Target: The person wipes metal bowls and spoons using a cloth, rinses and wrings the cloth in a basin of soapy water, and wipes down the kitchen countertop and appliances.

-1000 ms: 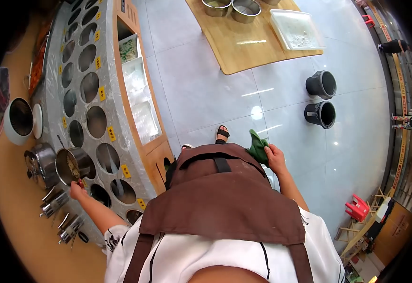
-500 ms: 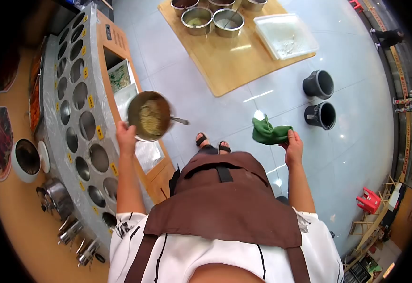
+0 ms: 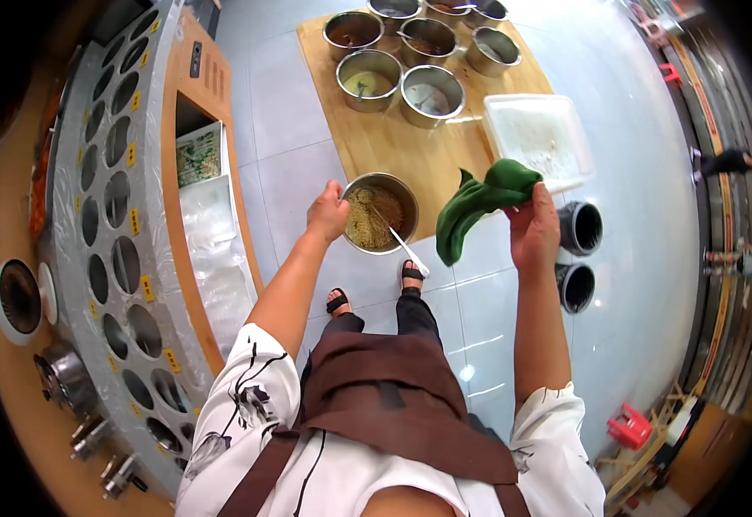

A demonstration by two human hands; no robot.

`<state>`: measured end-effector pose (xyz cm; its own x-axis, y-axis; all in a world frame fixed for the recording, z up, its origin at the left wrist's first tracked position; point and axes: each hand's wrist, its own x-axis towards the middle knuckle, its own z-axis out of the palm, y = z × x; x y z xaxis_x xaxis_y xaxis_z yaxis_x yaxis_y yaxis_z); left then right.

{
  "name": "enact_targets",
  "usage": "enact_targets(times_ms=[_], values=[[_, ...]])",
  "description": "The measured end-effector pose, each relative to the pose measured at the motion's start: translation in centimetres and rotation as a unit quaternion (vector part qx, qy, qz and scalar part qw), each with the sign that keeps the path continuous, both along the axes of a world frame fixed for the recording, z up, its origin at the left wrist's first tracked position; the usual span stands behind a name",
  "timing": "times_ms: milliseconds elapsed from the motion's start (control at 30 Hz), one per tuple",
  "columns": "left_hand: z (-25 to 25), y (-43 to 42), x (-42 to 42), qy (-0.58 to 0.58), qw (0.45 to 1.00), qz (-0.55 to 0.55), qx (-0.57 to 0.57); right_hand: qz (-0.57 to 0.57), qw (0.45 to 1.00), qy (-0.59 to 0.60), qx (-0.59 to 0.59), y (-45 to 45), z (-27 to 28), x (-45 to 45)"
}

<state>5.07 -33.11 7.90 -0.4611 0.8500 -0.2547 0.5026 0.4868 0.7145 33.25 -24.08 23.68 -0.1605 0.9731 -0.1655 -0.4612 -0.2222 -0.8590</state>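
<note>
My left hand (image 3: 329,213) grips the rim of a round metal pot (image 3: 399,187), held out above the floor near the wooden table's front edge. Yellow-brown grainy food (image 3: 364,226) lies in the pot. A spoon (image 3: 405,247) leans in it, its pale handle sticking out over the rim towards me. In my right hand (image 3: 535,231) is a green cloth (image 3: 464,211), pinched between thumb and fingers and hanging to the left. Cloth and pot are apart from each other.
Ahead, several metal pots (image 3: 432,93) and a white plastic tub (image 3: 531,102) stand on the wooden table (image 3: 346,142). Black bins (image 3: 581,226) are on the right. A counter with round holes (image 3: 145,258) runs along my left. A person (image 3: 725,164) is far right.
The pot in my left hand has moved right and forward, away from the counter to the table's edge. My right hand has brought the green cloth forward. The table now appears nearer.
</note>
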Motion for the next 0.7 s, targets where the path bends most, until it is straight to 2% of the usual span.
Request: enact_targets(times_ms=[133,200,267,300,333,367,400,433,467,500,567,600,667,700], values=[[-3.5,3.1,1.7,0.017,0.998,-0.008,-0.065,0.158,0.980,0.005,-0.123,5.0,-9.0,-1.8],[-4.9,4.2,2.2,0.055,0.997,0.015,-0.048,0.200,0.962,-0.006,-0.185,5.9,-13.5,-2.4],[-5.2,5.4,2.7,0.077,0.996,0.019,-0.031,0.249,0.948,-0.037,-0.196,6.6,-15.3,-3.3],[-5.3,5.8,2.9,0.102,0.995,0.012,-0.008,0.317,0.926,-0.167,-0.118,7.0,-16.1,-3.8],[-5.6,6.2,3.2,0.100,0.995,0.018,-0.019,0.376,0.880,-0.289,-0.034,7.4,-17.0,-4.2],[-5.8,6.7,3.3,0.109,0.994,0.006,0.023,0.393,0.837,-0.380,0.029,7.9,-18.0,-5.0],[-6.1,7.1,3.4,0.116,0.991,-0.007,0.067,0.400,0.834,-0.379,0.023,8.2,-18.1,-6.0],[-6.6,7.3,3.4,0.112,0.992,-0.004,0.061,0.355,0.778,-0.477,0.202,8.3,-17.5,-7.4],[-7.0,7.6,3.4,0.102,0.992,-0.020,0.067,0.295,0.685,-0.552,0.374,8.5,-17.3,-8.4],[-7.2,7.7,3.4,0.093,0.992,-0.035,0.073,0.301,0.682,-0.553,0.372,8.8,-18.0,-9.0],[-7.5,7.8,3.3,0.092,0.992,-0.038,0.073,0.177,0.653,-0.604,0.422,9.4,-19.6,-10.1],[-7.7,7.7,3.3,0.094,0.992,-0.045,0.074,0.183,0.651,-0.604,0.422,9.7,-20.4,-10.2],[-7.9,7.6,3.3,0.086,0.994,-0.030,0.065,0.302,0.696,-0.637,0.138,10.0,-21.9,-9.9],[-8.0,7.5,3.4,0.080,0.995,-0.022,0.058,0.304,0.693,-0.639,0.135,9.5,-22.0,-9.8]])
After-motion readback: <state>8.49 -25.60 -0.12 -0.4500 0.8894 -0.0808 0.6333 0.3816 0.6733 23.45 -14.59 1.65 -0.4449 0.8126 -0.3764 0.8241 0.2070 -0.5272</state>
